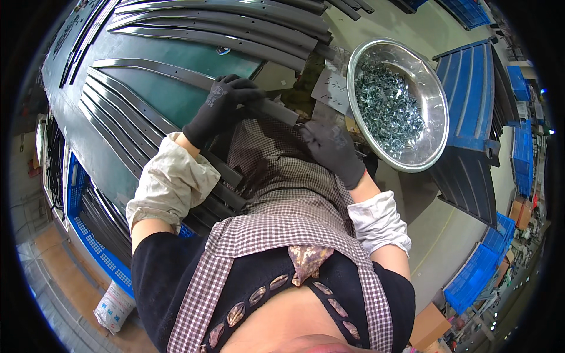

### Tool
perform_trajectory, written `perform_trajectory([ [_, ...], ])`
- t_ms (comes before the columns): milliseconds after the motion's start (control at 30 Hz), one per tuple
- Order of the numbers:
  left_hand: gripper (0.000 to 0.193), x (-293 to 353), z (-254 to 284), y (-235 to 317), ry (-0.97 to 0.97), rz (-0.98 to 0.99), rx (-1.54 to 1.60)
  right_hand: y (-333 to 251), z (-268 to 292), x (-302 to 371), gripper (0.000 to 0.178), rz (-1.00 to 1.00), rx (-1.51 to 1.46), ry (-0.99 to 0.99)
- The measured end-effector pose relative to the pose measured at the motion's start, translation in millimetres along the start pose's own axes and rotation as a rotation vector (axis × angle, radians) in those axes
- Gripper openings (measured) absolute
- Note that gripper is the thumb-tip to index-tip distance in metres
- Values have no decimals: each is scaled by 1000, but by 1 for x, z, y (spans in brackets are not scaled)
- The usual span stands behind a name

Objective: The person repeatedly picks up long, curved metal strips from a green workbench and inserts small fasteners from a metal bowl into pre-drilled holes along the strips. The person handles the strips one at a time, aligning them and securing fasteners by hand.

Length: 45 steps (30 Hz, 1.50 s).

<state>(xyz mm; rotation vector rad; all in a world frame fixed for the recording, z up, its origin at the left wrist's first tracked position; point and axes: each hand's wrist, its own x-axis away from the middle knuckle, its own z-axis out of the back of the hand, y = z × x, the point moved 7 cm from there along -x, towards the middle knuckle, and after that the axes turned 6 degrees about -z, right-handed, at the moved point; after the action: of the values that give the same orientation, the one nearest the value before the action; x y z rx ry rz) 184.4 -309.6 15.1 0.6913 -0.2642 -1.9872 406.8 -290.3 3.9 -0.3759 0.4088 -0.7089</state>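
Note:
My left hand (219, 110), in a dark work glove, is closed around a long dark curved strip (158, 69). The strip runs from the green table top on the left, through my grip, to a free end over my lap. At that end is my right hand (333, 148), also gloved, its fingers curled close to the strip's tip. Whatever the right fingers pinch is too small or hidden to make out. Close by on the right, a round metal bowl (437, 112) holds many small shiny metal clips (385, 109).
More dark strips (126, 112) lie side by side on the green table (176, 50), with another stack (235, 29) along its far part. A card with handwriting (330, 91) sits beside the bowl. Blue crates (471, 88) stand right; a blue basket (97, 253) of strips is at lower left.

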Motion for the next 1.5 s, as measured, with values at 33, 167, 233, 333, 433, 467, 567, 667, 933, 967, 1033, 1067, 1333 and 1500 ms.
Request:
perform_trajectory([
  [33, 37, 1, 3, -2, 7, 6, -6, -10, 2, -8, 18, 30, 45, 5],
  [167, 33, 10, -2, -13, -10, 0, 78, -9, 7, 0, 18, 87, -15, 24],
  [233, 31, 9, 5, -10, 11, -23, 130, 16, 21, 4, 19, 9, -129, -57],
  [333, 24, 18, 41, -31, 62, 121, -35, 91, 59, 14, 28, -227, -30, -12],
  [433, 20, 49, 70, -66, 141, 370, -374, 163, 76, 20, 32, -483, 151, -71],
  [467, 20, 55, 76, -71, 151, 409, -399, 181, 76, 25, 38, -411, 292, -67],
  [567, 21, 81, 89, -74, 185, 555, -468, 224, 37, 38, 56, -377, 540, -238],
  [667, 23, 100, 97, -72, 231, 672, -505, 244, 25, 37, 52, -543, 496, -345],
  [933, 25, 122, 109, -72, 100, 925, -500, 244, 49, 43, 25, -499, 277, -138],
  [967, 25, 119, 111, -74, 47, 968, -506, 237, 54, 39, 25, -519, 216, -103],
  [1033, 27, 98, 112, -78, 23, 918, -488, 240, 65, 43, 28, -559, 73, -11],
  [1067, 28, 81, 114, -79, 73, 771, -529, 232, 72, 39, 29, -591, 34, -43],
  [1333, 41, -30, 52, -67, 127, 52, -532, 205, 84, 29, 22, -653, -352, 67],
  [1500, 40, -11, 46, -54, -3, 41, -457, 178, 90, 36, 14, -784, -781, 64],
])
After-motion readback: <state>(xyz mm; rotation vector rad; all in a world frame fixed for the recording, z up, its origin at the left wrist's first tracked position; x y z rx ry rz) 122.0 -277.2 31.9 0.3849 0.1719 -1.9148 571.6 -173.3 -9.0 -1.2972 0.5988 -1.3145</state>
